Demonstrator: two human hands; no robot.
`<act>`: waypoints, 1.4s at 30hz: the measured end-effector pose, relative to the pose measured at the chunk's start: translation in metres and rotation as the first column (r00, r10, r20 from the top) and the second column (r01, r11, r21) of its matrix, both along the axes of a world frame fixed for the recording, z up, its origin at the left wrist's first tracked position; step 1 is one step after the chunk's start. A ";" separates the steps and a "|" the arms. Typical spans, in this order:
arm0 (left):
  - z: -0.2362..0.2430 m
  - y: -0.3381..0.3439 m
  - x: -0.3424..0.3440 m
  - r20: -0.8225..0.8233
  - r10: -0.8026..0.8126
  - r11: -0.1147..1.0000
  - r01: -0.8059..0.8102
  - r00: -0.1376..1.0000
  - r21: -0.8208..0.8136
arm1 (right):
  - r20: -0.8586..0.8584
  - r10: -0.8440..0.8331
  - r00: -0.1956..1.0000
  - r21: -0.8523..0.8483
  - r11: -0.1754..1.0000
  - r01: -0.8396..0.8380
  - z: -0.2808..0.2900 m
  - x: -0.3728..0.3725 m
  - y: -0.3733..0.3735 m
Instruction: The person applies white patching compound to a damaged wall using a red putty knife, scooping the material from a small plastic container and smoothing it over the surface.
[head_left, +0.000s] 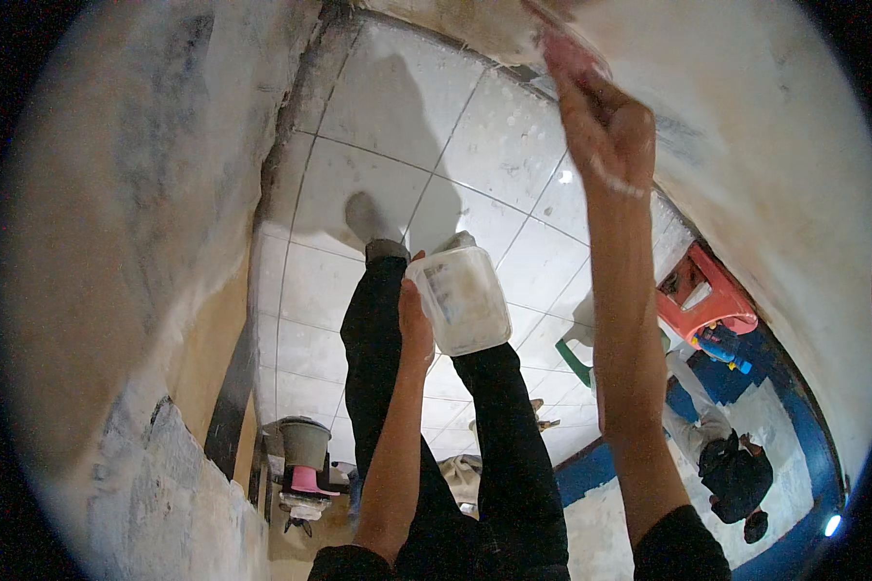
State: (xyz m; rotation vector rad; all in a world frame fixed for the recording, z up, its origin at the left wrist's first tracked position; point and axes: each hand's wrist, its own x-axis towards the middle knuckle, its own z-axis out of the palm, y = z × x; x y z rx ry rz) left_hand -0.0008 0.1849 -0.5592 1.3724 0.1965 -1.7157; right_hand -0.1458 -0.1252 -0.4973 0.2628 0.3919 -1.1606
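My left hand (pixel 415 324) grips a white plastic tub (pixel 460 298), smeared with pale paste, held in front of my legs in black trousers. My right hand (pixel 606 131) is raised high, fingers closed on a pink-handled flat tool (pixel 564 44) whose blade presses against the pale wall (pixel 746 116) at the top of the view. The blade's end is cut off by the frame edge. Both forearms come up from the lower edge.
White floor tiles (pixel 378 174) lie below. A rough plastered wall (pixel 116 242) stands on the left. A grey bucket (pixel 305 443) on a pink stool sits lower left. A red plastic stool (pixel 702 290) and a seated person (pixel 736 474) are at right.
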 end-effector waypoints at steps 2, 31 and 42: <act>-0.001 -0.001 0.002 -0.008 0.010 1.000 -0.010 1.000 0.012 | -0.427 -0.125 0.895 0.166 0.963 0.213 0.006 0.035 0.014; -0.002 -0.002 0.002 0.004 -0.060 0.998 0.060 0.998 0.006 | -0.581 -0.009 0.814 -0.188 0.974 -0.123 0.016 -0.037 -0.015; 0.001 -0.006 -0.007 0.016 -0.117 0.993 0.117 0.993 0.000 | -0.764 0.074 0.641 0.072 0.997 -0.030 -0.101 -0.060 0.038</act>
